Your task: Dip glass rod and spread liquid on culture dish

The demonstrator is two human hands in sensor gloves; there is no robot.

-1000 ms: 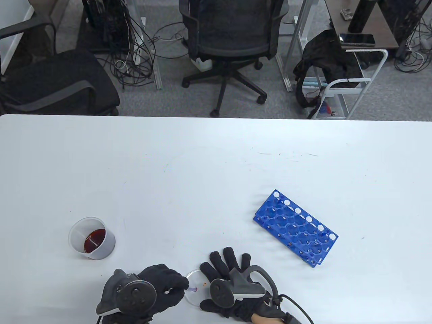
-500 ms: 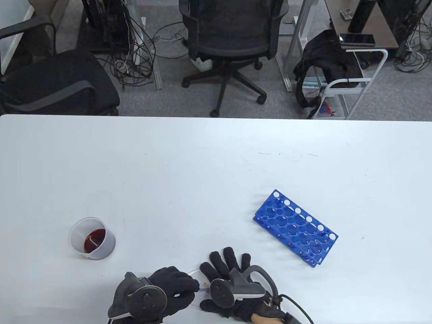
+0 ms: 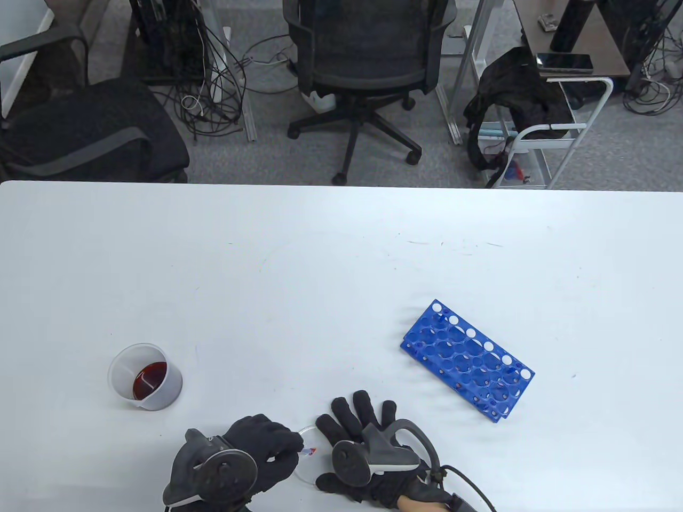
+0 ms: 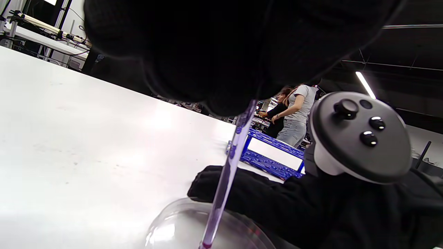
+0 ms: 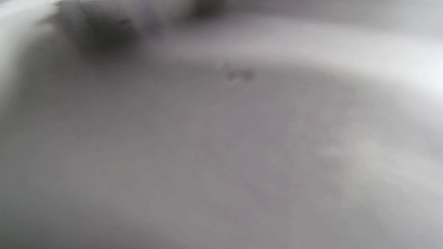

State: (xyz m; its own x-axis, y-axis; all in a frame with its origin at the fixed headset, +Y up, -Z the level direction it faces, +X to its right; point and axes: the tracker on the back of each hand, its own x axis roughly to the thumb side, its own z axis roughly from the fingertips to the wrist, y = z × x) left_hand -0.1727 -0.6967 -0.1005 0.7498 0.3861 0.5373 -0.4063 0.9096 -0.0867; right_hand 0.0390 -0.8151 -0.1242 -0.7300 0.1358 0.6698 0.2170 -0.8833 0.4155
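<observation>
The left hand [image 3: 256, 445] held the glass rod [image 4: 226, 174] in a closed grip, fingers curled tight round its upper end so that the rod slanted down with its tip inside the culture dish [image 4: 180, 224]; a reddish trace showed at that tip in the table view, which suggests the spreading step was in hand. The dish sat on the worktop [image 3: 341, 266] at its near edge, between the two hands. The right hand [image 3: 363, 432] lay flat with fingers spread, holding nothing, its fingers against the dish's right side, probably to stop the light dish sliding under the rod's strokes. The right wrist view was too blurred to add anything. The beaker [image 3: 145, 376] of dark red liquid stood well apart to the left, within reach for another dip, and a blue tube rack [image 3: 467, 360] lay off to the right.
</observation>
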